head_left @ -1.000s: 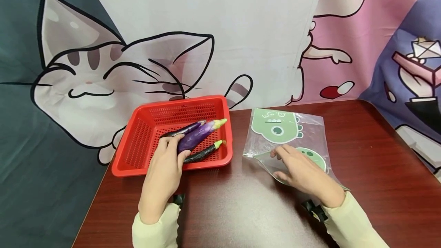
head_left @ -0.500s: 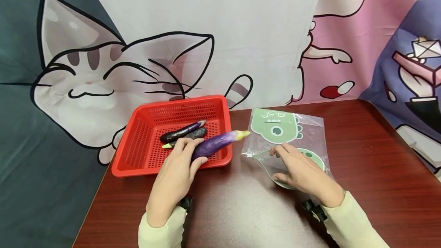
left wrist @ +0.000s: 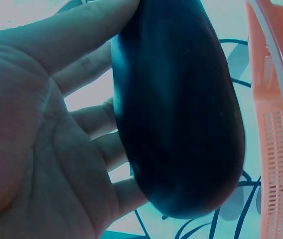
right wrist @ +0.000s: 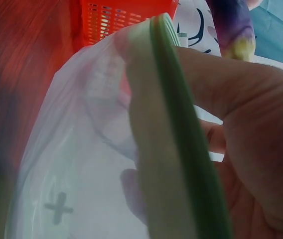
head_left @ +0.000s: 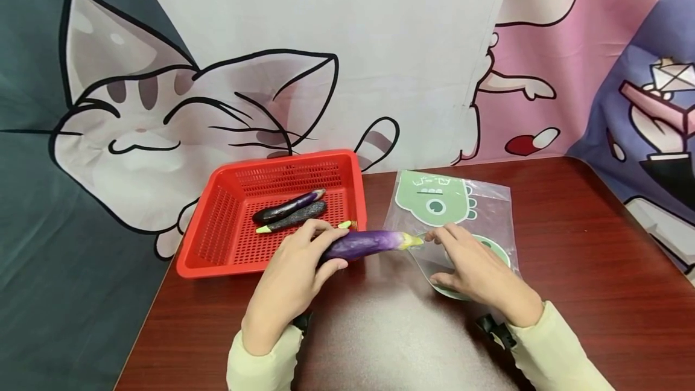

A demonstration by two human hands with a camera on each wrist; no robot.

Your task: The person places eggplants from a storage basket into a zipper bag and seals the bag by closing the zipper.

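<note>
My left hand [head_left: 290,279] grips a long purple eggplant [head_left: 369,244] by its dark end, thumb on the near side. Its pale yellow-green stem end points right, close to my right fingertips. The eggplant's dark rounded end [left wrist: 181,124] fills the left wrist view. At the mouth of a clear zip bag [head_left: 488,198] with green cartoon prints, my right hand [head_left: 475,267] has its thumb and fingers spread apart. The bag's green zip strip [right wrist: 181,134] crosses in front of that hand in the right wrist view. A fingertip shows blurred through the plastic.
A red plastic basket [head_left: 217,267] holds a dark eggplant [head_left: 288,207] and a slim blackish vegetable with a pale green tip [head_left: 293,218]. Another green stem [head_left: 344,224] shows behind the held eggplant. A cartoon-printed cloth [head_left: 412,47] hangs behind the brown table [head_left: 369,343].
My left hand has lifted the purple eggplant out of the basket and carried it right, toward the bag's mouth. The right hand and the bag have hardly moved.
</note>
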